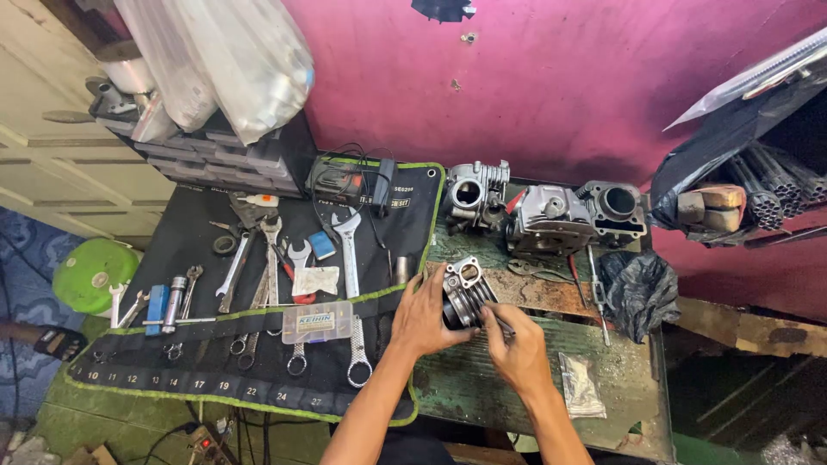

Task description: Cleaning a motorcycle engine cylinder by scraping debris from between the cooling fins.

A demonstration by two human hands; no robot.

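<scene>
Closest to me, two bare forearms come up from the bottom edge onto the worn green bench (482,387). The left hand (424,317) cups a finned grey metal cylinder (468,291), its grip wrapped round the near side of the part. The right hand (517,349) sits just beside it, fingers pinched on something thin and dark at the cylinder's lower edge; what that is I cannot tell. The cylinder stands on the bench near its middle, ribbed all round, with a flat flange on top pierced by an opening.

Right of the hands lies one small clear plastic bag (580,385), flat and oblong. To the left a black tool roll (172,370) with green trim hangs over the bench edge, a row of white size marks along its lower band. On it lie roughly ten spanners (349,250) of different lengths, one clear oblong box (317,322) with a blue-and-white label, and a small blue block (322,244).

Further back, a crumpled black plastic bag (637,293) sits to the right. Against the pink wall (551,77) stand three grey engine castings (551,220) in a row. At the far left, grey drawer units (233,159) carry clear plastic bags on top.
</scene>
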